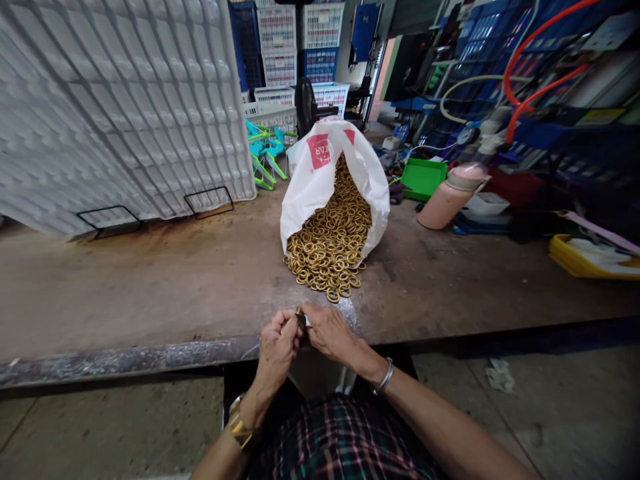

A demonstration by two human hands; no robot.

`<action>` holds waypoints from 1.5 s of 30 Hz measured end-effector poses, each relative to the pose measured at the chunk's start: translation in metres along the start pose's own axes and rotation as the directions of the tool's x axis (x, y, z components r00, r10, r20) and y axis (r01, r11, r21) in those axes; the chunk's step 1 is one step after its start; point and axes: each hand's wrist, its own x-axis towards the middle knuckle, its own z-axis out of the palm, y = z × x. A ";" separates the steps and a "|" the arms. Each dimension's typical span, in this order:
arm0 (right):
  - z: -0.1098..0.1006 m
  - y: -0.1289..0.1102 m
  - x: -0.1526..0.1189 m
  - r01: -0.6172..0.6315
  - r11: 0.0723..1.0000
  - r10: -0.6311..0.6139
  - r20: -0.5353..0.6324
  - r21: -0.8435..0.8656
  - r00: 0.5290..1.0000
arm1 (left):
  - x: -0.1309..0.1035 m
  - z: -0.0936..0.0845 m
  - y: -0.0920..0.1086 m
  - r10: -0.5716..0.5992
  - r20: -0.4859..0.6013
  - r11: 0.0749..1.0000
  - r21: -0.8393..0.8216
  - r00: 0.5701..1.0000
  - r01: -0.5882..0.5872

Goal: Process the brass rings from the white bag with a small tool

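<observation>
At the table's front edge my left hand (277,340) and my right hand (331,331) meet, both with closed fingers. Between the fingertips is a small dark piece (301,321), its kind too small to make out. Beside it, against my right fingers, shows a small whitish bit (307,322). A brass-coloured edge peeks out above the dark piece. Just beyond my hands, brass-coloured metal rings (325,257) spill in a heap onto the wooden table (210,280). They come from the mouth of a white plastic bag (305,217) with red print, lying on its side.
White ribbed plastic trays (165,100) stand at left, with black wire stands (209,200) at their base. On the right are a pink bottle (450,200), a green tray (424,179) and a yellow tray (590,259). Stacked crates (277,40) fill the back.
</observation>
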 end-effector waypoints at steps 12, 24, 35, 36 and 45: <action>0.001 0.000 0.003 -0.030 0.995 0.042 0.127 -0.093 0.991 | 0.001 -0.007 -0.006 0.032 0.029 0.995 0.090 0.999 -0.035; -0.008 0.002 0.037 -0.262 0.933 0.244 -0.102 -0.247 0.964 | -0.018 -0.017 -0.006 -0.067 0.210 0.959 -0.257 0.975 0.121; -0.009 0.011 0.072 -0.322 0.886 0.277 -0.175 -0.335 0.945 | -0.007 -0.026 -0.012 -0.174 0.220 0.789 -0.552 0.960 0.270; -0.009 0.012 0.073 -0.320 0.887 0.276 -0.175 -0.332 0.945 | -0.006 -0.028 -0.012 -0.178 0.239 0.772 -0.568 0.954 0.286; -0.009 0.016 0.062 -0.344 0.916 0.303 -0.205 -0.206 0.931 | -0.001 -0.035 -0.010 -0.248 0.242 0.674 -0.652 0.938 0.347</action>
